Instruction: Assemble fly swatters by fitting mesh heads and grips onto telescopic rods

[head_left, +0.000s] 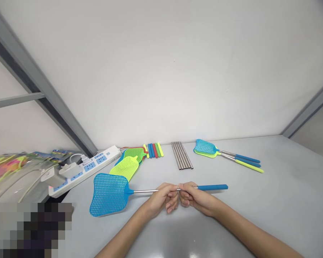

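Between my two hands is a blue fly swatter (109,194), held level across the front of the table with its perforated head to the left. My left hand (165,198) pinches the thin metal rod near its middle, fingers curled. Right beside it, my right hand (192,196) is closed on the same rod, close to where the blue grip (213,187) begins. The two thumbs almost meet. Part of the rod is hidden by my fingers. Just behind the blue head lies a yellow swatter head (125,167).
Green and other swatter heads (136,153) are stacked at the back left. Coloured handle grips (154,150) and metal tubes (182,155) lie in rows mid-table. Several whole swatters (206,147) rest at the right. A white power strip (87,168) with plugs runs along the left edge.
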The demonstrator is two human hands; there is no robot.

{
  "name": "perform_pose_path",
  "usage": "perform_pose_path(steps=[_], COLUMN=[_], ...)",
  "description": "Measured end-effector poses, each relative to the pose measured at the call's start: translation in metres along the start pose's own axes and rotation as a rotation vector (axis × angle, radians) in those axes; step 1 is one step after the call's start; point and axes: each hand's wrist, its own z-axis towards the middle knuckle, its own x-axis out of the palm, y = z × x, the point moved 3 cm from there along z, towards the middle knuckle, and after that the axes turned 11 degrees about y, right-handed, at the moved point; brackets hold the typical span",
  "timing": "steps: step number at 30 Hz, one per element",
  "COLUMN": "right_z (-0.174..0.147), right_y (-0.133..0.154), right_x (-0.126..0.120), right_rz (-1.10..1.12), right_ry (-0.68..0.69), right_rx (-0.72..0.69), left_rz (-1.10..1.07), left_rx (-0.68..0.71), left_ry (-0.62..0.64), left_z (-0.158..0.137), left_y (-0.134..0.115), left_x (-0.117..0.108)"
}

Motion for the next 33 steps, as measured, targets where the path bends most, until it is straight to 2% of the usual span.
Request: perform_pose_path(steps=[6, 17, 33], right_z=[0.000, -0.002, -0.003], right_y=[0.002, 0.008, 0.014], right_x=[-0.005, -0.002, -0.005], right_rz=[-0.085, -0.097, -0.119], right_ry=[-0.028, -0.037, -0.038], right_rx=[-0.025, -0.020, -0.023], left_rz=[-0.027, -0.032, -0.220], left_rx=[-0.004, -0.063, -0.143], left_ry=[-0.009, -0.014, -0.022], left_z=[-0.005, -0.009, -0.015], left_y=[-0.004, -0.009, -0.012], left_x=[-0.001, -0.001, -0.003])
